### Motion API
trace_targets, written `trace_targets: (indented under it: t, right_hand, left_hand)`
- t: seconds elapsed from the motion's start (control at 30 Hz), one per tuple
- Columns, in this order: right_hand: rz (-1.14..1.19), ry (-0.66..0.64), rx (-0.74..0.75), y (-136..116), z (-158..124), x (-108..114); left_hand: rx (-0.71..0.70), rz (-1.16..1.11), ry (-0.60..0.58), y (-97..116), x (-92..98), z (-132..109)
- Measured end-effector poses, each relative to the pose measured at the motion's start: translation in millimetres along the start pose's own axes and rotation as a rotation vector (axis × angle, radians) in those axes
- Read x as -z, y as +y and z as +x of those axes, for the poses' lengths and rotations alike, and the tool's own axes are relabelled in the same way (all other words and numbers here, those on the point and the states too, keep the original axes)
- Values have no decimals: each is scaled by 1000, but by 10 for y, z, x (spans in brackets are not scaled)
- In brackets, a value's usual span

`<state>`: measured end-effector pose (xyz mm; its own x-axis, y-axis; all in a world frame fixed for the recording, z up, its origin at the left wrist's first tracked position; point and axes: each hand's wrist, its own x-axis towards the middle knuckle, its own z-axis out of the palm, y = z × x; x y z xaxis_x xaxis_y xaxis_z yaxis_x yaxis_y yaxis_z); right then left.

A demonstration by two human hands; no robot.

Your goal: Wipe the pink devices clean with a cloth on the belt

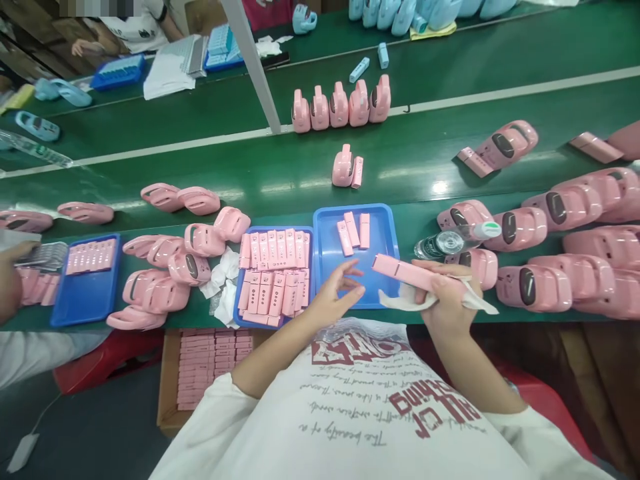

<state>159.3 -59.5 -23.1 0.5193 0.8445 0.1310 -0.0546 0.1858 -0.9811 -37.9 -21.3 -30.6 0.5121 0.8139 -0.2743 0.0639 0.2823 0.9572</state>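
My right hand (pixel 453 300) is closed around a long pink plastic piece (pixel 405 272) together with a white cloth (pixel 400 298), whose ends hang out on both sides. Left of it, my left hand (pixel 337 293) hovers near the front edge of a blue tray (pixel 320 260) with its fingers apart and nothing in them. Three small pink pieces (pixel 351 230) lie toward the back of that tray. Beside it, a second blue tray (pixel 273 325) is filled with rows of pink button-marked pieces (pixel 274 287).
Pink rounded housings (pixel 535 288) crowd the right, near a clear bottle (pixel 440 245). More housings (pixel 155 290) and crumpled white tissue (pixel 227 287) lie left. Behind runs a green conveyor (pixel 240 167) carrying pink units. A neighbour's hand (pixel 13 267) is at far left. A carton (pixel 167 387) stands below.
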Motion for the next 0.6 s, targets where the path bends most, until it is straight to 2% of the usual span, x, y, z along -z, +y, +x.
trace_targets:
  t: [0.07,0.13,0.23,0.33,0.4,0.47,0.6]
  right_hand:
    - [181,-32,-6,-148,-14,-227]
    - [273,-81,-16,-257,-42,-356]
    - [325,-171,-11,-352,-98,-431]
    - [316,-231,32,-380,-164,-451]
    - [261,-245,93,-377,-202,-444]
    - [130,-253,204,-371,-219,-419]
    - [-227,-337,630,-347,-178,-371]
  left_hand:
    - [-199,7,13,207,-22,-38]
    - [-338,29,53,372,-32,-88]
    - [-465,77,139,492,-19,-152]
    - [-555,127,184,510,2,-189]
    - [-567,103,182,522,1,-204]
    - [-517,15,176,551,-13,-212]
    - [-340,-203,160,616,-56,-193]
